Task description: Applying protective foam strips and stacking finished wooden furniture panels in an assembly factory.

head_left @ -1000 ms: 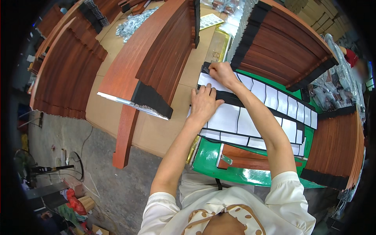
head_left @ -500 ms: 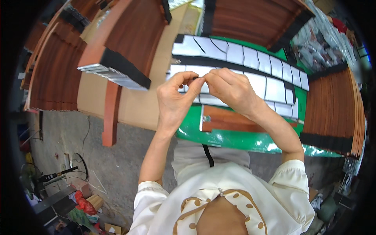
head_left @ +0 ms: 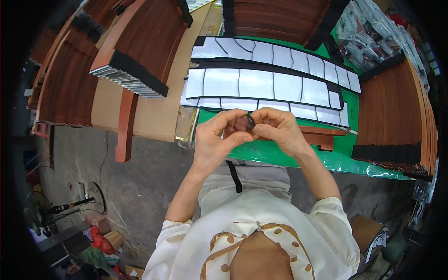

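Above the near part of the green-covered table, my left hand (head_left: 210,142) and my right hand (head_left: 282,133) meet, fingertips close together. Between them is a small dark, thin piece (head_left: 251,121), too small to name more exactly. The thumb and fingers of each hand are closed about it. Just beyond the hands lie long black strips carrying white backing (head_left: 280,86) divided by dark lines, laid in overlapping rows. Partly hidden under my right hand is a red-brown wood-look board (head_left: 322,135) on the green surface (head_left: 298,161).
Stacks of wood-look panels with black ends stand at the right (head_left: 389,112), far side (head_left: 275,21) and left (head_left: 144,42). Plastic-wrapped parts (head_left: 368,37) lie at the far right. A brown strip (head_left: 125,126) juts over the edge of the cardboard (head_left: 154,119). Loose items clutter the floor lower left.
Both hands have come lower and nearer my body, leaving more of the white-backed strips in sight. The dark piece shows more between the fingers. My view has shifted slightly.
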{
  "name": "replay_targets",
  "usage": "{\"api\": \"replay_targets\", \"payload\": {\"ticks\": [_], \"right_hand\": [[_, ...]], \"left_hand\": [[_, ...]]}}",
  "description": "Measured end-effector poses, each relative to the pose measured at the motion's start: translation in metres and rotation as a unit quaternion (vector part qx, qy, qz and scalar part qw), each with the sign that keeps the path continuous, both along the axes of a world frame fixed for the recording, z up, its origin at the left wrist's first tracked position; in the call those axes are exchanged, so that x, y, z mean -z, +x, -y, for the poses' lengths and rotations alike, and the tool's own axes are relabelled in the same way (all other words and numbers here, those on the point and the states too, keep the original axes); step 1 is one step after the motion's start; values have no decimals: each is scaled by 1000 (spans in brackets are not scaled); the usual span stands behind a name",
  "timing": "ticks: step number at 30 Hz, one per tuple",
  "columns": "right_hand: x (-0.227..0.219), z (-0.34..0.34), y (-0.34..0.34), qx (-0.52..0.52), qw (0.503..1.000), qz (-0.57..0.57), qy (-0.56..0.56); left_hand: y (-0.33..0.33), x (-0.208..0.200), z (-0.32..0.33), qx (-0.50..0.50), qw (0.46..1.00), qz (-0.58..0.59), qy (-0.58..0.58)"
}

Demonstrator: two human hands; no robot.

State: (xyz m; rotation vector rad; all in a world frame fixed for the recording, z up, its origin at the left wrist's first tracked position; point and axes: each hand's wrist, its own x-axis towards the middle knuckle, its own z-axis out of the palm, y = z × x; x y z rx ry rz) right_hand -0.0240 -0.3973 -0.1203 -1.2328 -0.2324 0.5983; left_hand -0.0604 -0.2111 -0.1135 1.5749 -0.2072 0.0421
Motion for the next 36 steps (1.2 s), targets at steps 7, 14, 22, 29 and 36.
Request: {"api": "replay_targets", "payload": {"ticks": [7,14,22,29,36], "right_hand": [[34,2,-9,-40,951,-185,243],[39,1,-12,-31,955,-179,234],[41,4,-14,0,975,-118,189],[52,10,-17,-15,952,-151,267],[42,32,-8,94,969,-42,225]], "left_hand": [[0,1,18,30,992,-59,-103],[1,-2,23,2,996,-63,-70],[0,-4,26,-96,987,82,104],[-3,-1,21,-108,980,92,143],[-8,30,-32,-180,980,-28,78]]}}
